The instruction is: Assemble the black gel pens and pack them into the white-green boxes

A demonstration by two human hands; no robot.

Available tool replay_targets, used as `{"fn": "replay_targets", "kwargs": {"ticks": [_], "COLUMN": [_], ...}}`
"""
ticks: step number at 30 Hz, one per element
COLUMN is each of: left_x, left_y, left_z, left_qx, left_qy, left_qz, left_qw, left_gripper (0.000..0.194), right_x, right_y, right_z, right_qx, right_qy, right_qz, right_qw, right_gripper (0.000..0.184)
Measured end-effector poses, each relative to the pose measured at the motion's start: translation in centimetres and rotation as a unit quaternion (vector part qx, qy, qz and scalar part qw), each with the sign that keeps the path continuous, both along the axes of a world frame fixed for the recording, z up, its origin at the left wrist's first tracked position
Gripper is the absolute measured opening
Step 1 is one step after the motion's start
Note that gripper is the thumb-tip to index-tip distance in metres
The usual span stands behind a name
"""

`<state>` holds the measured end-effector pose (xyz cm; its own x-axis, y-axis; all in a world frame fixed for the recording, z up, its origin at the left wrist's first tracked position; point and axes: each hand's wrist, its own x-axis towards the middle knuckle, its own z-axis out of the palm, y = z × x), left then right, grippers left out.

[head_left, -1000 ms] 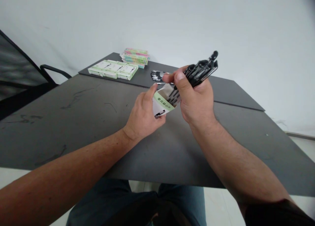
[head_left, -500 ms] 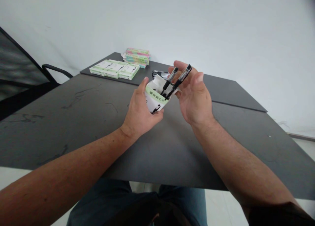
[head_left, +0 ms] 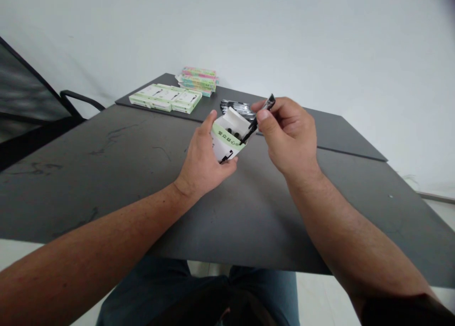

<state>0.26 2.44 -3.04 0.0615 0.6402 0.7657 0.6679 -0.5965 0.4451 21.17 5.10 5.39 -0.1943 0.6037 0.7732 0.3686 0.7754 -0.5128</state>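
Note:
My left hand is wrapped round a white and green pen box and holds it tilted above the table, its open end up. Dark pen ends show inside the box. Between the thumb and fingers of my right hand is a black pen with a clear barrel. The pen slants down, and its lower tip is at the right edge of the box's opening. Whether that tip is inside the box I cannot tell. Behind the box lies a row of loose pens, partly hidden by the box flap and my right hand.
At the back left of the dark table lie several white and green pen boxes. Colourful boxes are stacked behind them against the wall. A black chair stands at the left edge.
My right hand has closed on one pen, having been open beside two that stuck out of the box. The second pen no longer sticks out. My left hand with the box has barely moved.

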Motion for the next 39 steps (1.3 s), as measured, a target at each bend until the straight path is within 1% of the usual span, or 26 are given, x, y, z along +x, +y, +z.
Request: {"fn": "replay_targets", "kwargs": {"ticks": [3, 6, 8, 13, 19, 22, 25, 29, 31, 33, 35, 39], "left_x": [-0.1, -0.2, -0.2, -0.3, -0.4, -0.5, -0.4, -0.4, -0.4, -0.5, -0.6, -0.6], "left_y": [0.0, 0.1, 0.2, 0.3, 0.3, 0.4, 0.4, 0.4, 0.4, 0.4, 0.5, 0.5], "left_z": [0.0, 0.0, 0.0, -0.1, -0.2, -0.2, -0.2, -0.2, -0.2, -0.2, -0.2, -0.2], "left_qx": [0.004, 0.007, 0.005, 0.009, -0.004, 0.002, 0.007, 0.008, 0.011, 0.01, 0.005, 0.004], "left_qy": [-0.003, -0.007, -0.007, -0.007, -0.008, -0.006, 0.003, 0.007, 0.005, 0.003, 0.001, 0.001], "left_qz": [0.003, 0.003, 0.005, 0.004, -0.003, -0.001, 0.004, 0.005, 0.002, 0.001, 0.003, -0.006], "left_qw": [1.0, 1.0, 1.0, 1.0, 1.0, 1.0, 1.0, 1.0, 1.0, 1.0, 1.0, 1.0], "left_gripper": [0.125, 0.124, 0.123, 0.124, 0.122, 0.123, 0.126, 0.127, 0.127, 0.126, 0.126, 0.126], "right_x": [0.5, 1.0, 1.1, 0.7, 0.7, 0.8, 0.8, 0.9, 1.1, 1.4, 1.5, 1.4], "right_y": [0.2, 0.3, 0.2, -0.3, 0.0, -0.1, -0.4, -0.3, -0.1, 0.1, 0.1, -0.3], "right_z": [0.1, -0.1, -0.1, 0.1, 0.5, 0.8, 1.0, 1.2, 1.2, 1.0, 0.9, 0.8], "right_qx": [0.001, 0.021, 0.037, 0.056, 0.067, 0.056, 0.039, 0.028, 0.016, 0.009, 0.018, 0.061], "right_qy": [-0.029, 0.013, 0.02, -0.065, -0.14, -0.135, -0.11, -0.105, -0.125, -0.138, -0.124, -0.085], "right_qz": [0.02, 0.02, 0.012, 0.031, 0.042, 0.044, 0.024, -0.005, 0.01, 0.034, 0.041, 0.022], "right_qw": [0.999, 0.999, 0.999, 0.996, 0.987, 0.988, 0.993, 0.994, 0.992, 0.99, 0.991, 0.994], "right_gripper": [0.046, 0.047, 0.045, 0.037, 0.027, 0.03, 0.036, 0.034, 0.033, 0.037, 0.043, 0.04]}}
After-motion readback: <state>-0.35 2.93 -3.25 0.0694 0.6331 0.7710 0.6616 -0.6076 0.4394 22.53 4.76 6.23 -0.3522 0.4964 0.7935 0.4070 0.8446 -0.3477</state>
